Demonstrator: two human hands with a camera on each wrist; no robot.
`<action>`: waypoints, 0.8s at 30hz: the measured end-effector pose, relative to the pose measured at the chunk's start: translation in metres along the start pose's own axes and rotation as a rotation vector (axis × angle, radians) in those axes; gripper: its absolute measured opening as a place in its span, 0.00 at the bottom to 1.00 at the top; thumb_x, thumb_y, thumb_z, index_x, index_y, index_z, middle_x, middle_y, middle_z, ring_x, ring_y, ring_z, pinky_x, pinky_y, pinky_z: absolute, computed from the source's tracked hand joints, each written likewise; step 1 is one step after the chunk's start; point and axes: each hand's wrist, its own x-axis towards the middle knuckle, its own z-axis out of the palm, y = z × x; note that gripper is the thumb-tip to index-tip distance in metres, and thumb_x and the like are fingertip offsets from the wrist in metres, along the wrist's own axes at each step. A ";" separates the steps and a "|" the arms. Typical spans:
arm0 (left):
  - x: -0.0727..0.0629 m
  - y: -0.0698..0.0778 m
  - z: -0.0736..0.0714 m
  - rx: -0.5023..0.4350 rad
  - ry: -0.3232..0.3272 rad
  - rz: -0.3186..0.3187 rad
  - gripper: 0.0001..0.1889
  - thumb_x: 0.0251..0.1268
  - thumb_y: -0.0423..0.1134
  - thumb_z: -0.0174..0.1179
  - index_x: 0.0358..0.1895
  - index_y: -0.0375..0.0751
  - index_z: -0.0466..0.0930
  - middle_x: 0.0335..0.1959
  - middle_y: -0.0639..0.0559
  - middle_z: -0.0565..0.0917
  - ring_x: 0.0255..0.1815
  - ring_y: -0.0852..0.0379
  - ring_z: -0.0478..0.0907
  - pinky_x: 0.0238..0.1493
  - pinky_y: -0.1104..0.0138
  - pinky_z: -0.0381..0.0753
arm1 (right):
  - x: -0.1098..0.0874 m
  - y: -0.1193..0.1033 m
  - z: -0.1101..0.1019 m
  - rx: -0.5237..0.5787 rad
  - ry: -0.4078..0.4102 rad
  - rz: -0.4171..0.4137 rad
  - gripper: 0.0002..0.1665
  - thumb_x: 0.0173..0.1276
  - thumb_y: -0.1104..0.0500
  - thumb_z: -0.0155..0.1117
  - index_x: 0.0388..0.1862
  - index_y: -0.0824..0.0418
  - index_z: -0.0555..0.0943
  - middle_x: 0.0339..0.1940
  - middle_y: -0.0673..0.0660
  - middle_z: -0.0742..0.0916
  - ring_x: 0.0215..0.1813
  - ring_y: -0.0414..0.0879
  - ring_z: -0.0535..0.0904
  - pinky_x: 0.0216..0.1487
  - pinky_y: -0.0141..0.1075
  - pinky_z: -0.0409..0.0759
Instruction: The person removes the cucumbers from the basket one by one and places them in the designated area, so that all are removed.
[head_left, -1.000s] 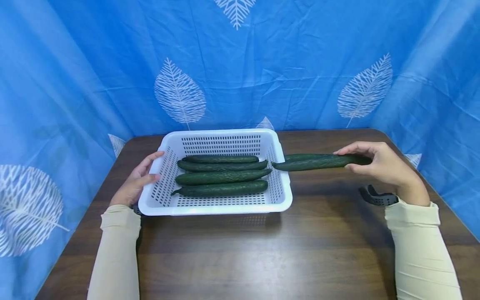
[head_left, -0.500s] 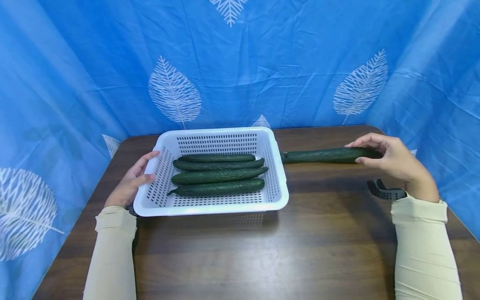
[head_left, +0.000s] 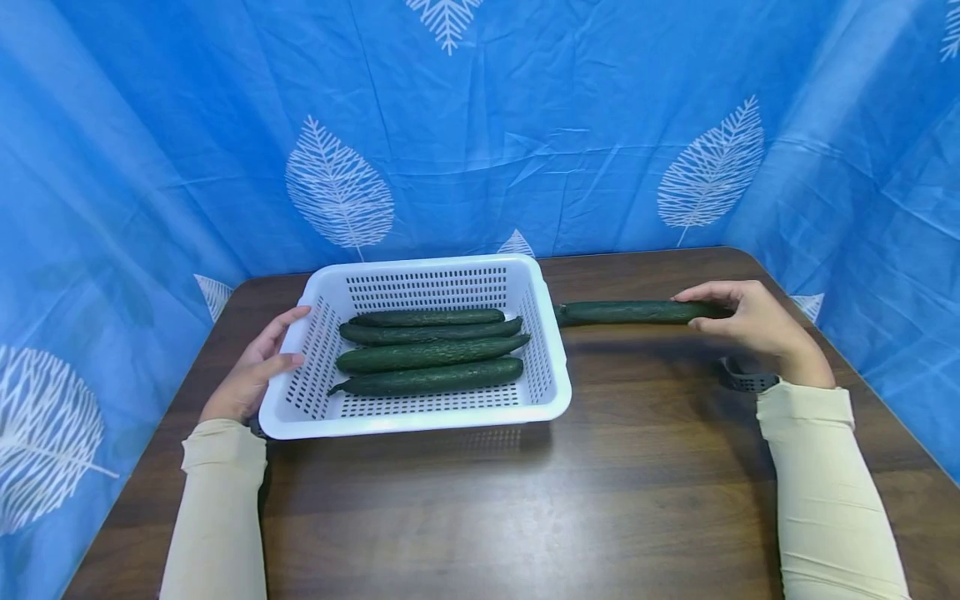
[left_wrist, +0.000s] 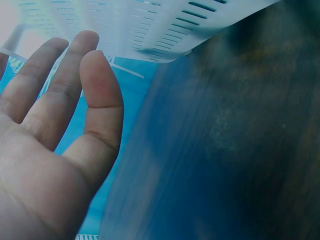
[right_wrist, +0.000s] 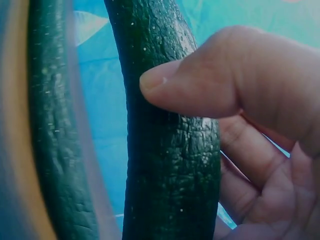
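Observation:
A white slotted basket (head_left: 420,421) stands on the dark wooden table (head_left: 525,517) and holds several long dark green cucumbers (head_left: 431,354) lying side by side. My left hand (head_left: 296,336) rests with straight fingers against the basket's left wall; the left wrist view shows the open left hand (left_wrist: 80,60) below the basket (left_wrist: 150,25). Right of the basket, one more cucumber (head_left: 630,312) lies low on the table. My right hand (head_left: 686,310) grips its right end. In the right wrist view the right hand (right_wrist: 195,135) has its thumb pressed on this cucumber (right_wrist: 150,30), with fingers curled behind.
Blue cloth with white leaf prints (head_left: 480,150) walls the table on three sides. A second green length (right_wrist: 55,150) shows blurred beside the held cucumber; I cannot tell whether it is another cucumber or a reflection. A black wrist strap (head_left: 746,377) sits under my right wrist.
The held cucumber went from raised, with its tip over the basket's right rim, down to table level beside the basket. My left hand stayed on the basket.

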 end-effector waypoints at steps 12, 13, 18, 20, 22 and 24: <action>-0.001 0.000 0.000 0.015 0.016 -0.018 0.37 0.79 0.42 0.60 0.81 0.79 0.56 0.87 0.40 0.49 0.78 0.34 0.58 0.63 0.46 0.81 | 0.012 0.010 0.021 -0.017 -0.042 -0.076 0.20 0.64 0.78 0.72 0.55 0.73 0.87 0.51 0.44 0.91 0.50 0.24 0.81 0.49 0.19 0.77; -0.001 0.000 0.000 0.013 0.015 -0.017 0.37 0.79 0.42 0.60 0.81 0.79 0.56 0.87 0.40 0.49 0.78 0.34 0.58 0.65 0.43 0.78 | 0.012 0.011 0.023 -0.023 -0.047 -0.070 0.20 0.64 0.78 0.72 0.56 0.73 0.87 0.51 0.49 0.92 0.50 0.24 0.81 0.49 0.18 0.77; -0.001 0.001 0.001 0.002 0.011 -0.009 0.37 0.78 0.41 0.60 0.81 0.79 0.57 0.87 0.40 0.49 0.78 0.35 0.59 0.66 0.37 0.73 | 0.015 0.014 0.031 -0.036 -0.064 -0.040 0.20 0.66 0.77 0.72 0.57 0.73 0.87 0.55 0.71 0.90 0.51 0.22 0.78 0.51 0.17 0.76; -0.001 0.000 0.001 -0.002 0.011 -0.009 0.37 0.78 0.41 0.60 0.81 0.79 0.57 0.87 0.40 0.49 0.78 0.36 0.59 0.66 0.38 0.73 | 0.016 0.015 0.035 -0.034 -0.068 -0.031 0.20 0.66 0.77 0.72 0.58 0.73 0.87 0.57 0.73 0.89 0.52 0.21 0.77 0.51 0.17 0.75; -0.001 0.000 0.001 -0.007 0.012 -0.010 0.37 0.78 0.40 0.60 0.81 0.79 0.57 0.87 0.40 0.49 0.78 0.35 0.58 0.66 0.37 0.73 | 0.017 0.016 0.038 -0.036 -0.068 -0.024 0.21 0.67 0.77 0.72 0.58 0.72 0.87 0.58 0.73 0.88 0.52 0.21 0.76 0.51 0.17 0.74; 0.000 0.000 0.001 -0.010 0.014 -0.011 0.37 0.78 0.40 0.60 0.81 0.79 0.57 0.87 0.40 0.48 0.79 0.34 0.57 0.67 0.35 0.72 | 0.018 0.016 0.041 -0.045 -0.063 -0.013 0.21 0.67 0.76 0.72 0.58 0.72 0.87 0.58 0.73 0.88 0.52 0.21 0.76 0.51 0.16 0.73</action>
